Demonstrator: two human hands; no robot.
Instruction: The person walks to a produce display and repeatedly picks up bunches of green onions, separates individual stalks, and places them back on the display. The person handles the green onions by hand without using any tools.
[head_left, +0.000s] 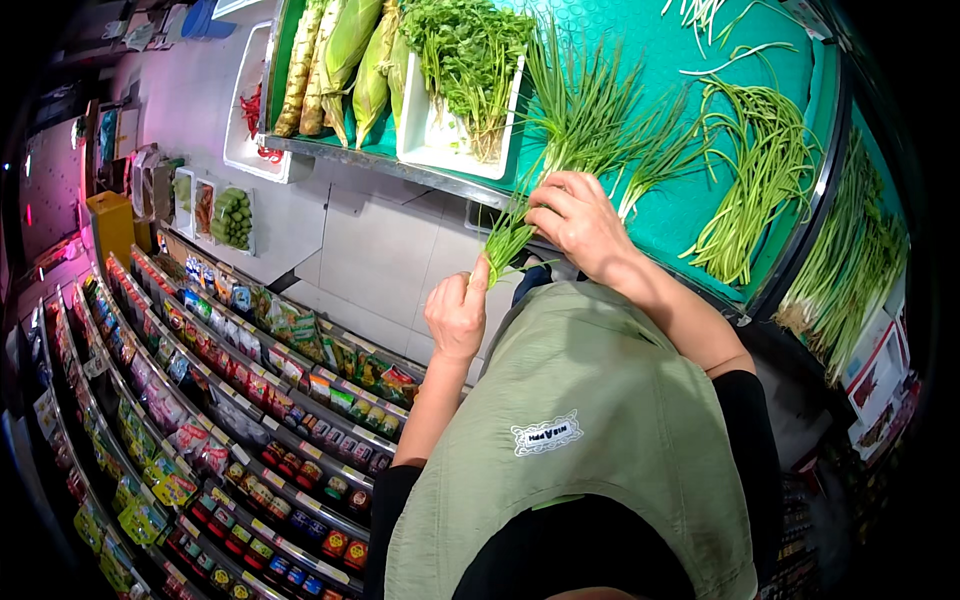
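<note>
My left hand (455, 313) grips a small bunch of thin scallions (507, 238) by its leafy green end. That bunch is held out past the front edge of a vegetable display. At the bunch's other end, the bent fingers of my right hand (577, 219) close around the stalks, partly hiding them. Right behind this hand lies a larger pile of scallions (581, 112) on the green mat (667, 217), leaves pointing away from me. A smaller group of scallions (656, 169) rests to its right, and garlic scapes (754, 180) lie farther right.
A white foam box (491, 166) of leafy herbs (469, 71) stands beside several corn ears (352, 52). The display's metal edge (390, 161) runs before me. Store shelves (277, 405) of packaged goods fill the lower left. More long green onions (847, 247) lie at right.
</note>
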